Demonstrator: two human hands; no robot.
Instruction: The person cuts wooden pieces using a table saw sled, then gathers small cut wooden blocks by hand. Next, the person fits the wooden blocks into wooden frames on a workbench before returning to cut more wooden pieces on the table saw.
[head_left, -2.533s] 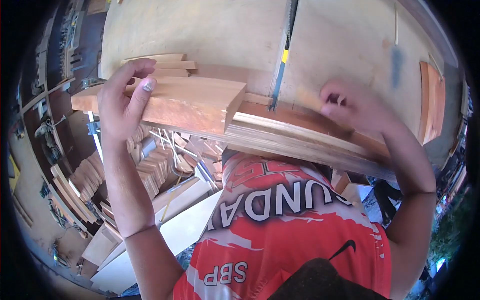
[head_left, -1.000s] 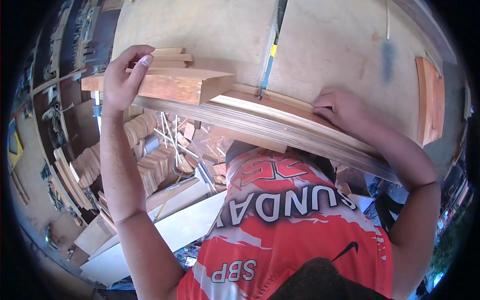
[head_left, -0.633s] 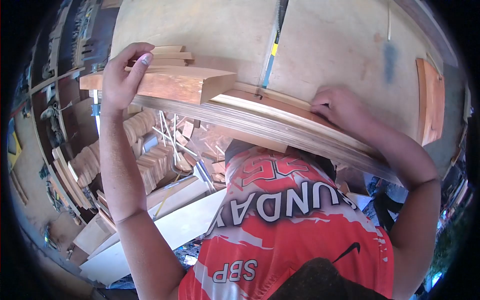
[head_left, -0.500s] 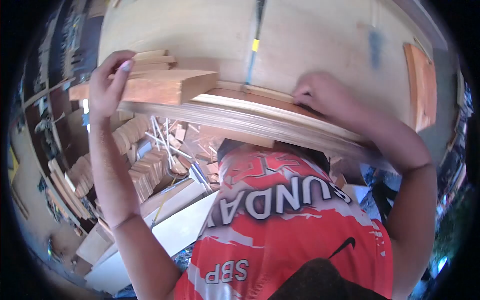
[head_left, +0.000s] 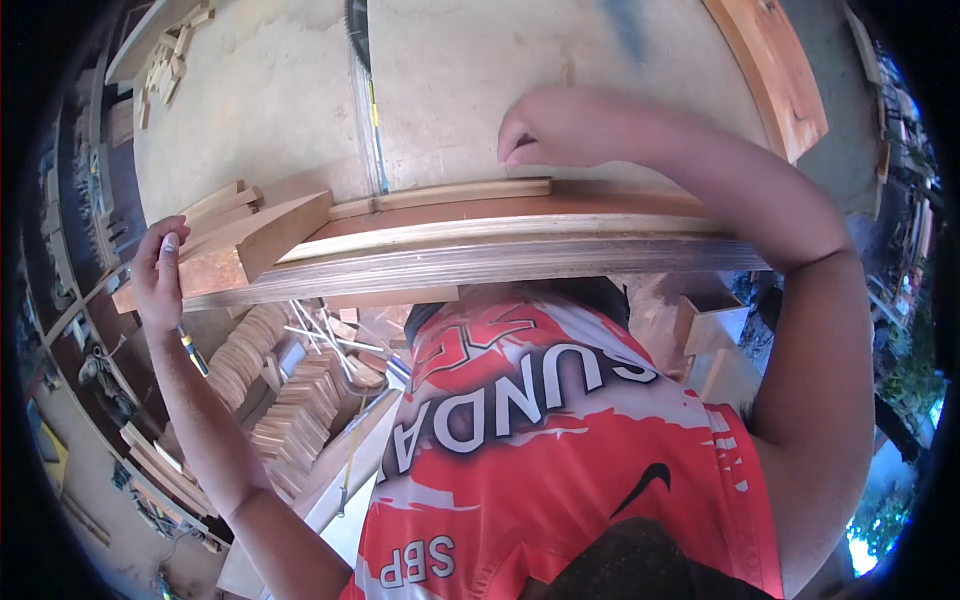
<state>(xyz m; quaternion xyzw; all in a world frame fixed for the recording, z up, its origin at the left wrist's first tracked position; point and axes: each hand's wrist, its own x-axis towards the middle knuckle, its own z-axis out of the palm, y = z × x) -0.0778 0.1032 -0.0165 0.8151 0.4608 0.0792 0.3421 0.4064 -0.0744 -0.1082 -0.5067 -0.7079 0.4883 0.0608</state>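
Two hands show in the head view, and they part ways now. Your right hand has left the end of the strip, where it was bent low a moment ago, and is over the desk, apart from the strip. Its fingers curl in loosely; nothing shows in them, though whether they hide something small cannot be told. That leaves the strip's right end without a hand; its left end runs up to the block, at the near edge of the desk. Your left hand stays at the block's left end, thumb up and fingers half bent; whether it grips or only rests is unclear. So the block seems to be the only piece attended to. Slats lie just behind it. Your view has also swung right, putting the blade left of centre.
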